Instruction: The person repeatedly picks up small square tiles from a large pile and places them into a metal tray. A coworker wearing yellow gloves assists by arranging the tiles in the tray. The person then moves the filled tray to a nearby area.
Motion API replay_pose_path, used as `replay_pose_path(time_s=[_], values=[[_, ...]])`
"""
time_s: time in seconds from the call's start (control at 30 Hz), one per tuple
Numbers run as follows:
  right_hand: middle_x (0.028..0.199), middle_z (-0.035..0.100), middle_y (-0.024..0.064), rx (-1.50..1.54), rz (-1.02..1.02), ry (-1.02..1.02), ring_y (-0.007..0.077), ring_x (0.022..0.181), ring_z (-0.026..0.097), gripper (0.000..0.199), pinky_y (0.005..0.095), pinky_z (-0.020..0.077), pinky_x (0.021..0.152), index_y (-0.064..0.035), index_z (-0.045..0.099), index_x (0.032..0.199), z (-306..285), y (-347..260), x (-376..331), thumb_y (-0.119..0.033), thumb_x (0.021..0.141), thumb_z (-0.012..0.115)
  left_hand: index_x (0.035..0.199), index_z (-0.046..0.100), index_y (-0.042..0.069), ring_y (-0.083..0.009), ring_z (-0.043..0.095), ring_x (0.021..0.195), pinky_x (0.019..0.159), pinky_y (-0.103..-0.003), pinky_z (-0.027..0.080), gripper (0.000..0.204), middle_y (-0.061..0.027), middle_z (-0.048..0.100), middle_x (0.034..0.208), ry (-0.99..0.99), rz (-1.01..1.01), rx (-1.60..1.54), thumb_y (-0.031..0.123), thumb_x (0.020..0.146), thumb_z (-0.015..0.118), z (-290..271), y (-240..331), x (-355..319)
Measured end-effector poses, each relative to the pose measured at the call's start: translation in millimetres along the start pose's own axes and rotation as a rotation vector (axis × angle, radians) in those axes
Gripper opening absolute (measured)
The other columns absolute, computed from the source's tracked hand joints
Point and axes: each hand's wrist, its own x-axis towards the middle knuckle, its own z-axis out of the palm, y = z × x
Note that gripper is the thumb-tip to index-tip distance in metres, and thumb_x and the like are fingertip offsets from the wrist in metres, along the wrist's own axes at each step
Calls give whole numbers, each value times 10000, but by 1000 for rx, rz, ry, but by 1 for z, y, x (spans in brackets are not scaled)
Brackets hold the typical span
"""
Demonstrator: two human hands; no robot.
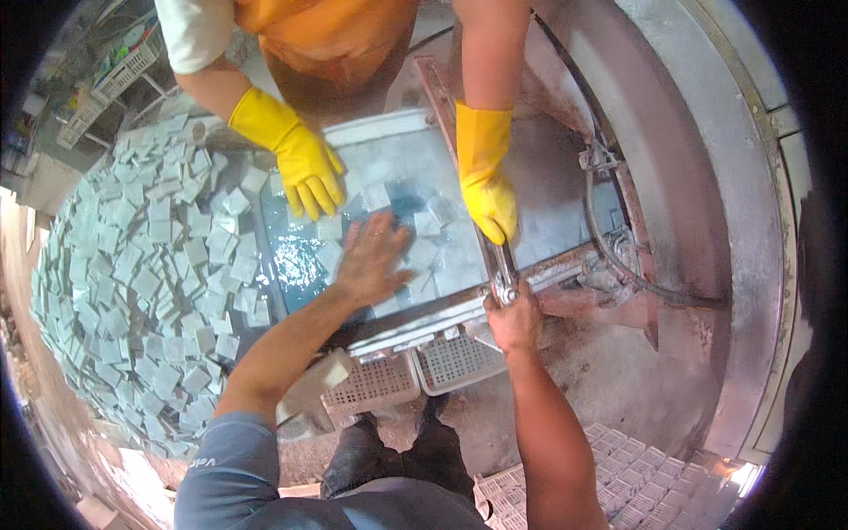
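My left hand [375,261], a little blurred, reaches over a shallow water-filled trough [389,340] with its fingers spread. Pale square tiles [422,254] lie in the water around it. My right hand [517,320] is closed around the near end of a metal bar [503,265] that spans the trough. Opposite me, a co-worker's yellow-gloved hand [490,208] rests on the same bar. The co-worker's other yellow glove [311,172] hangs over the tiles just beyond my left hand.
A large heap of pale tiles [146,274] fills the left side. White perforated baskets [369,389] stand below the trough's near edge. A hose [609,256] and rusty metal frame parts sit at the right. Stacked white crates [636,477] are at the lower right.
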Motion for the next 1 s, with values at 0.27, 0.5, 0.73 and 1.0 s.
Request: replay_pose_path(time_s=[0.27,0.5,0.73,1.0], values=[[1131,711,277,-12,11,-31,453,1037,704,642,537,564,909,1,578,1285,-2,-10,2,-444,851,739,1646,212,38,-410,106,1598,1300,-537,48,973,-282,143,1698,167,-64,-12,649,973,558,45,-11,14],[1198,693,276,102,11,-27,466,1091,682,681,545,545,934,-4,560,1338,7,16,7,-431,840,744,1572,375,22,-408,325,1509,1230,-537,254,923,-281,359,1598,322,82,-174,554,902,720,33,38,64],[1026,726,285,29,11,65,491,972,700,556,533,562,858,-24,606,1197,9,7,5,-400,820,767,1228,687,59,-366,579,1206,991,-503,456,430,-175,651,1244,343,-48,-231,252,855,783,39,53,128],[1185,700,282,2,102,-113,447,1100,691,669,528,556,944,-17,570,1324,-1,1,6,-445,838,739,1178,718,42,-324,619,1180,1025,-427,522,408,-139,635,1210,764,33,-350,-14,791,835,36,-42,21]])
